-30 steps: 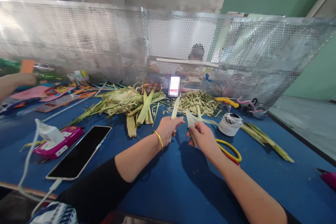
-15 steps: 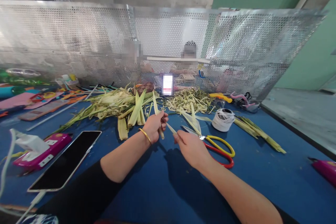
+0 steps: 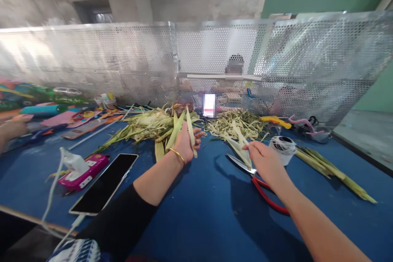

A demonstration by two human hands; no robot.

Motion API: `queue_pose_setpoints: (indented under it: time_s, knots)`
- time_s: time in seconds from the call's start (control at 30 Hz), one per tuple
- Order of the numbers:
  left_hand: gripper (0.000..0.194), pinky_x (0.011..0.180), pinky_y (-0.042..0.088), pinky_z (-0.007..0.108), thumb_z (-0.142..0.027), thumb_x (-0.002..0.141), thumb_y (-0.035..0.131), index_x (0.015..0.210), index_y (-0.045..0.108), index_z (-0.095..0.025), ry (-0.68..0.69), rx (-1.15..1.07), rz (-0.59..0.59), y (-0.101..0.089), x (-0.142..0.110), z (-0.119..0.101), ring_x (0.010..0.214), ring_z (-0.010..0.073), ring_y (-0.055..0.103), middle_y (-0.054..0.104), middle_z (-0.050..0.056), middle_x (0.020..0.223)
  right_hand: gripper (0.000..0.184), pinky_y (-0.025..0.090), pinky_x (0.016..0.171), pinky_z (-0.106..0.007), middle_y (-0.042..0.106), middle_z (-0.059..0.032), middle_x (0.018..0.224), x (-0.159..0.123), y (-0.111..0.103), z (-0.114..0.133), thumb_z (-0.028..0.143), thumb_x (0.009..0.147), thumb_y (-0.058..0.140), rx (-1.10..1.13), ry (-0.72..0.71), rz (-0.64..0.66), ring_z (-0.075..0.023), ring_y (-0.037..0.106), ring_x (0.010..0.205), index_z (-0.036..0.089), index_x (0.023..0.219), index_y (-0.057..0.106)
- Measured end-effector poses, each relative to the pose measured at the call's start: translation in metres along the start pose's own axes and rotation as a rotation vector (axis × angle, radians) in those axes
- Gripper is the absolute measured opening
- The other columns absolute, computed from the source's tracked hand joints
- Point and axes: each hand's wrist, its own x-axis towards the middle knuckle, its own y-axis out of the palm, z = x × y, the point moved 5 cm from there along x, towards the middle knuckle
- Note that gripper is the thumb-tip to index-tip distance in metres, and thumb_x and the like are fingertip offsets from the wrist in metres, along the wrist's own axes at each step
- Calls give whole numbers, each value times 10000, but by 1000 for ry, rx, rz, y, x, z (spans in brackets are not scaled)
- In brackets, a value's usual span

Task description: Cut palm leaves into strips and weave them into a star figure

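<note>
My left hand is closed around a pale corn husk strip that stands upright between the thumb and the partly curled fingers. A gold bangle circles that wrist. My right hand pinches at the edge of several thin husk pieces beside the scissors; which piece it grips is partly hidden. The scissors lie with blades apart and a red handle showing under the right hand. Just beyond that hand stands a spool of white string.
Behind my hands lie a heap of husks and shredded strips. A phone and pink power strip with cables sit left. More husks lie right. A perforated metal screen edges the table; another person's hand shows far left.
My right hand has moved right and away from my left hand, reaching the thin husk pieces by the scissors. The left hand keeps its strip, its fingers looser. The view has turned left.
</note>
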Motion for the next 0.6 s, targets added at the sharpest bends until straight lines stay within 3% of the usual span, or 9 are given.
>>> queue_pose_setpoints:
  time_s: [0.03,0.1,0.17,0.23,0.3,0.37,0.5,0.6]
  knots:
    - [447,329,209,172,-513,921,307,791,530,-149,-20,1,36,4,-2,3,364,51,375,584,35,643,213,284,490,-259,515,9,526,0,3,-1,283,805,445,-166,-17,35,-145,452,475,220,745,639]
    - [222,346,242,160,-285,915,409,795,532,-144,-13,32,86,12,-10,10,383,46,406,594,19,648,222,289,534,-273,592,-29,585,-4,17,-2,233,809,455,-429,-37,223,-169,525,557,219,687,640]
    - [134,365,281,158,-159,874,448,791,551,-137,-7,44,95,19,-18,20,411,47,442,609,17,662,282,294,557,-291,625,-59,629,-10,28,0,278,843,451,-553,-78,360,-195,562,619,212,636,632]
    - [152,435,393,179,-145,866,466,800,601,-127,6,76,117,26,-27,28,506,73,538,649,45,736,341,317,594,-309,642,-82,701,-12,28,7,382,867,440,-559,-139,311,-228,579,711,211,657,647]
    - [174,589,493,218,-140,861,487,802,649,-119,6,100,166,33,-35,34,691,116,624,676,76,839,344,350,640,-320,650,-85,777,-11,21,15,448,862,443,-429,-183,171,-238,573,776,215,746,668]
    - [165,698,505,226,-144,850,522,835,685,-120,-7,121,211,38,-41,40,800,127,630,682,87,916,303,384,668,-319,656,-64,802,-9,18,17,454,836,477,-167,-166,123,-216,568,760,215,813,661]
    - [192,637,475,221,-210,828,572,958,699,-148,-49,186,293,42,-46,50,752,121,608,678,87,986,255,414,611,-295,611,-11,679,-12,34,17,447,752,565,311,-52,298,-164,537,636,196,729,604]
    - [225,632,442,214,-280,798,614,975,694,-166,-19,215,305,42,-48,53,785,125,597,674,72,991,247,367,532,-278,514,21,563,-15,40,18,434,715,592,341,-41,321,-139,474,546,197,650,565]
